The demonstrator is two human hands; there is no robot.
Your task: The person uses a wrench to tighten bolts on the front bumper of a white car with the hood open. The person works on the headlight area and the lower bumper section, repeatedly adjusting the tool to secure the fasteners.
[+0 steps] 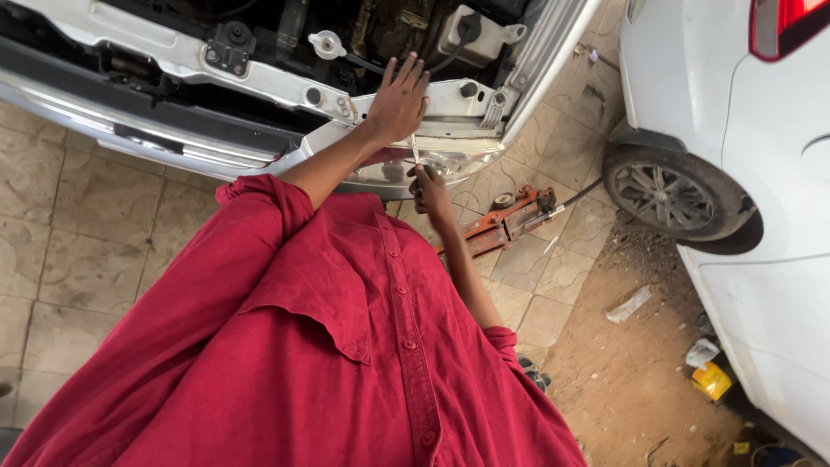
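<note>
White panel (450, 99) steadied under flat, open left hand (399, 102); right hand (430, 192) grips thin tool (414, 149); keep it straight.

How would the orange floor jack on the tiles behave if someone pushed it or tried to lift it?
The orange floor jack looks like solid metal, so it is probably heavy and stiff. It lies low and long on the tiles, so tipping seems unlikely. If it has wheels, which are hard to see, it might roll when pushed.

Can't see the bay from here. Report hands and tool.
Left hand flat on the white front panel. Right hand grips a thin tool, tip up at the panel edge. Jack on floor behind.
</note>
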